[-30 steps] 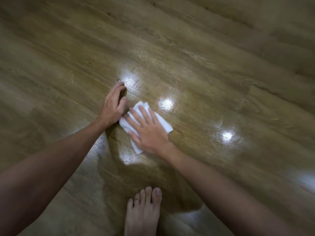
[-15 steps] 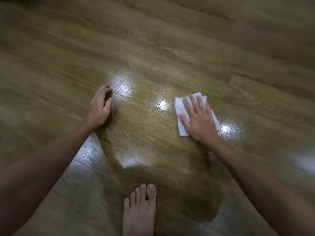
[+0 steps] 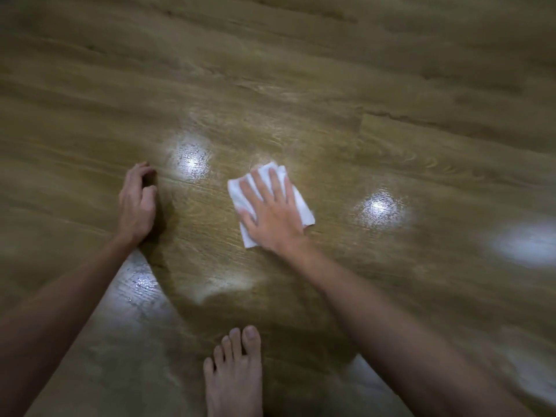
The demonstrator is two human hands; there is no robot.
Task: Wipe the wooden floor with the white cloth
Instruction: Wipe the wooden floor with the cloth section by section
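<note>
White cloth (image 3: 303, 210) lay flat on the wooden floor (image 3: 301, 94), folded roughly rectangular, long axis running from near-left to far-right corner, soft and slightly rumpled. Right hand (image 3: 272, 216) pressed it down, fingers straight and spread. Left hand (image 3: 136, 206) rested on bare planks well to the left, fingers loosely curled, holding nothing. Floor glossy, grain visible, bright light reflections. Bare foot (image 3: 233, 377) near bottom edge.
</note>
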